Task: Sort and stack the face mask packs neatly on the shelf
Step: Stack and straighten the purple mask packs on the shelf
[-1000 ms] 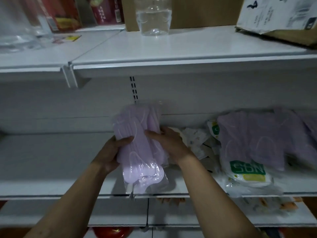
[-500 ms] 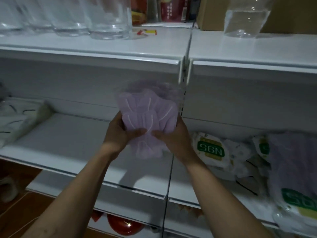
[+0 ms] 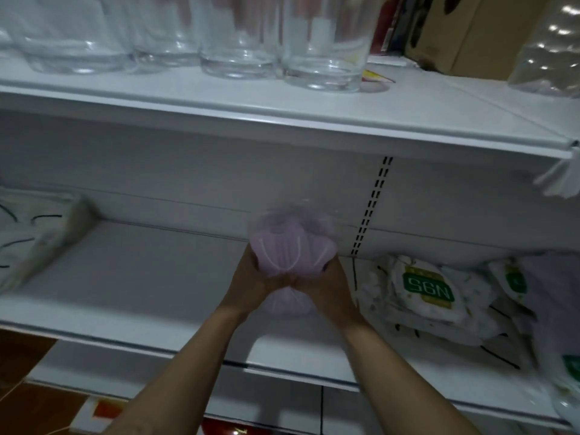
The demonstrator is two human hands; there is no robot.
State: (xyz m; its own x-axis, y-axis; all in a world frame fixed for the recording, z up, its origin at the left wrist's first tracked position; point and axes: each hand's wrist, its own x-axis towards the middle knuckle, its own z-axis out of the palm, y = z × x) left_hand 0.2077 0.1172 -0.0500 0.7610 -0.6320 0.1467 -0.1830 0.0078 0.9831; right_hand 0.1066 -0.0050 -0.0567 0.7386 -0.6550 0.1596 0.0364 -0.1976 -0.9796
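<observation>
Shifted left, your pack hangs above the shelf, left grip and right grip squeezing its middle, ready for placing.

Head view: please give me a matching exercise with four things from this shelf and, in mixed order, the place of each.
Things: 1 purple mask pack; 2 N95 mask pack; 3 clear glass jars; 4 cardboard box.
Places: a front of upper shelf; b back right of upper shelf; c gripped by left hand and right hand; d lying on lower shelf, at right.
Pairs: 1-c; 2-d; 3-a; 4-b.
</observation>
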